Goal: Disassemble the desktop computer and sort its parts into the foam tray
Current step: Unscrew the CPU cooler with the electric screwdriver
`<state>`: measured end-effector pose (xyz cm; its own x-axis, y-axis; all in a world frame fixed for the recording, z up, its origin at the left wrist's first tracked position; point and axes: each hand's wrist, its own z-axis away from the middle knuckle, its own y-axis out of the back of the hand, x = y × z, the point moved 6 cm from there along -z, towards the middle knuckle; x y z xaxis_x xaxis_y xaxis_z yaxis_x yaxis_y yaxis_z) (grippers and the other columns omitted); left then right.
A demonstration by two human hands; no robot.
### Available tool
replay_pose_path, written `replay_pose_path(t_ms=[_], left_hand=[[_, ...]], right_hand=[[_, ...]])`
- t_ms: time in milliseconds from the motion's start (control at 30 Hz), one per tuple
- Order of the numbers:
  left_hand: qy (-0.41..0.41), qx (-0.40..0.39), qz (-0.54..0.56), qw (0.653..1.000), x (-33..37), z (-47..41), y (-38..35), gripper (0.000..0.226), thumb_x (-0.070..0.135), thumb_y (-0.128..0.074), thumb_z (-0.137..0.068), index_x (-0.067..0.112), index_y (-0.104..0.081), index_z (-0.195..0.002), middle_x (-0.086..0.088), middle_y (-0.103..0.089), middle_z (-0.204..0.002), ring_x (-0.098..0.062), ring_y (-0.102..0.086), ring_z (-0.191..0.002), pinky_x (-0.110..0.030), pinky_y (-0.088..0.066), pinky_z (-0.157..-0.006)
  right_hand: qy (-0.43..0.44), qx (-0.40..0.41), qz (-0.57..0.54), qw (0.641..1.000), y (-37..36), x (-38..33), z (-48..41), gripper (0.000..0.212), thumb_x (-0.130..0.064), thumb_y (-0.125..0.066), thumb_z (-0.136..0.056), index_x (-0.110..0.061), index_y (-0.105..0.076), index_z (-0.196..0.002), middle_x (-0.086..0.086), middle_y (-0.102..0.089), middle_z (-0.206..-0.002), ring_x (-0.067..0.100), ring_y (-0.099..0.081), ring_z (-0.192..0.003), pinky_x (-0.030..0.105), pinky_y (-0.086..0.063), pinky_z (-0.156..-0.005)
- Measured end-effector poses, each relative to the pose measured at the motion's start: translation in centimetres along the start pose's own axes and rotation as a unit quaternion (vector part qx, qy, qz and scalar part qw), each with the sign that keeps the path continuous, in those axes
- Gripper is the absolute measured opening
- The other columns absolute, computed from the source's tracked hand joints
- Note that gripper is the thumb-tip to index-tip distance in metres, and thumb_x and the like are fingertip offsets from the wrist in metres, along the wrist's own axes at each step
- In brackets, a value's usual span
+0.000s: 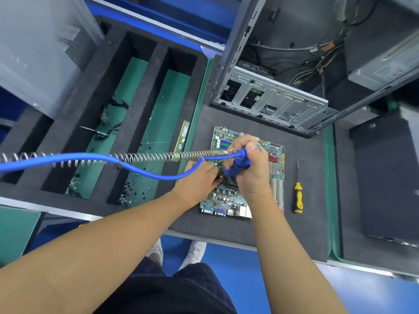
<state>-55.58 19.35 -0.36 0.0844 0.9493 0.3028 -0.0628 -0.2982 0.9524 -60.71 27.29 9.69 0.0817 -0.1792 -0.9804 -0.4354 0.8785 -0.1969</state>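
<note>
The right hand [250, 171] wraps round the blue powered screwdriver [238, 165], upright over the motherboard [226, 199]. The left hand [199, 179] reaches its tip; its grip is unclear.

This is an electronics workshop, with a bench for taking computers apart. The right hand [249, 171] grips a blue powered screwdriver [238, 166], and its blue cable [68, 157] and coiled spring [147, 157] run away to the left. Under the hand a bare motherboard [226, 200] lies on a grey foam pad [315, 211]. Near its right side lies a yellow screwdriver [298, 196]. Beyond the hand stands an opened computer case [283, 100] with loose wires. Left of the hand is a black foam tray [145, 87] with loose screws [133, 189] in one compartment.
</note>
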Motion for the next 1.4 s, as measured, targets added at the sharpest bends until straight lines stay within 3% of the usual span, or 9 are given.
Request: replay_pose_path(t_ms=[100, 233, 333, 600, 833, 1033, 1100, 1167, 1400], left_hand=[[-0.002, 0.005, 0.016, 1.000, 0.0, -0.1, 0.0, 0.039, 0.043, -0.034, -0.102, 0.019, -0.056, -0.123, 0.005, -0.059, -0.120, -0.018, -0.055, -0.111, -0.036, -0.041, -0.091], [-0.015, 0.051, 0.074, 0.996, 0.4, -0.1, 0.6, 0.029, 0.030, -0.052, -0.098, 0.011, -0.061, -0.119, -0.005, -0.066, -0.099, -0.027, -0.062, -0.083, -0.034, -0.038, -0.062], [-0.007, 0.051, 0.074, 0.996, 0.3, 0.0, 0.6, 0.025, 0.030, -0.057, -0.096, 0.012, -0.062, -0.113, -0.004, -0.066, -0.096, -0.026, -0.062, -0.081, -0.033, -0.036, -0.060], [-0.021, 0.016, 0.077, 0.997, -0.2, 0.5, 1.1, 0.028, 0.044, -0.047, -0.096, 0.017, -0.052, -0.100, 0.003, -0.053, -0.100, -0.020, -0.055, -0.096, -0.036, -0.039, -0.088], [-0.062, 0.161, 0.081, 0.982, 2.9, -1.2, 6.6, 0.050, 0.061, -0.063, -0.068, 0.023, -0.050, -0.099, 0.004, -0.043, -0.107, -0.019, -0.044, -0.097, -0.039, -0.047, -0.084], [-0.063, -0.020, -0.009, 0.998, 6.4, -4.4, 3.2, 0.112, 0.091, -0.050, -0.056, 0.034, -0.028, -0.150, -0.004, -0.022, -0.159, -0.029, -0.019, -0.146, -0.046, -0.017, -0.121], [-0.061, -0.030, -0.016, 0.998, 6.7, -4.7, 2.6, 0.086, 0.088, -0.058, -0.056, 0.032, -0.046, -0.120, -0.001, -0.047, -0.128, -0.030, -0.039, -0.125, -0.043, -0.035, -0.108], [-0.049, -0.033, -0.025, 0.998, 6.6, -4.9, 2.6, 0.064, 0.080, -0.064, -0.061, 0.028, -0.041, -0.089, 0.008, -0.041, -0.096, -0.024, -0.041, -0.101, -0.038, -0.042, -0.089], [-0.054, -0.037, 0.055, 0.996, 6.8, -4.9, 2.8, 0.052, 0.065, -0.069, -0.071, 0.023, -0.044, -0.087, 0.010, -0.045, -0.084, -0.014, -0.027, -0.084, -0.044, -0.040, -0.087]], right_hand=[[-0.006, 0.008, 0.020, 1.000, 0.0, 0.0, 0.1, 0.021, -0.034, -0.053, -0.083, -0.018, -0.057, -0.071, 0.026, -0.033, -0.060, 0.042, -0.027, -0.047, 0.043, -0.026, -0.042], [0.012, 0.005, 0.016, 1.000, -0.1, -0.4, 0.3, 0.017, -0.030, -0.051, -0.077, -0.020, -0.056, -0.064, 0.003, -0.048, -0.059, 0.030, -0.034, -0.048, 0.035, -0.030, -0.044], [0.012, 0.004, 0.014, 1.000, -0.1, -0.5, 0.1, 0.018, -0.028, -0.048, -0.077, -0.019, -0.057, -0.064, -0.001, -0.052, -0.059, 0.021, -0.041, -0.047, 0.035, -0.030, -0.043], [0.029, 0.028, -0.001, 0.999, 1.6, -2.8, -0.1, 0.028, -0.036, -0.050, -0.087, -0.013, -0.054, -0.073, 0.013, -0.045, -0.067, 0.022, -0.048, -0.048, 0.028, -0.038, -0.048], [0.034, 0.092, 0.005, 0.995, 8.0, -4.6, 2.2, 0.030, -0.033, -0.052, -0.085, -0.008, -0.046, -0.070, 0.011, -0.042, -0.067, 0.022, -0.045, -0.049, 0.029, -0.038, -0.052], [0.017, 0.095, -0.007, 0.995, 10.1, -3.4, 3.2, 0.029, -0.037, -0.054, -0.084, -0.012, -0.053, -0.069, 0.018, -0.044, -0.058, 0.023, -0.043, -0.050, 0.030, -0.037, -0.053], [0.014, 0.093, -0.008, 0.996, 10.2, -2.9, 3.0, 0.031, -0.034, -0.053, -0.084, -0.008, -0.049, -0.068, 0.029, -0.039, -0.063, 0.023, -0.045, -0.050, 0.029, -0.037, -0.051], [0.016, 0.092, -0.009, 0.996, 10.3, -2.6, 2.6, 0.031, -0.030, -0.051, -0.085, -0.005, -0.046, -0.069, 0.035, -0.036, -0.066, 0.023, -0.046, -0.049, 0.031, -0.036, -0.050], [0.016, 0.069, -0.007, 0.997, 10.7, -1.7, 1.8, 0.024, -0.027, -0.048, -0.087, -0.011, -0.049, -0.069, 0.025, -0.038, -0.058, 0.024, -0.046, -0.049, 0.030, -0.038, -0.052]])
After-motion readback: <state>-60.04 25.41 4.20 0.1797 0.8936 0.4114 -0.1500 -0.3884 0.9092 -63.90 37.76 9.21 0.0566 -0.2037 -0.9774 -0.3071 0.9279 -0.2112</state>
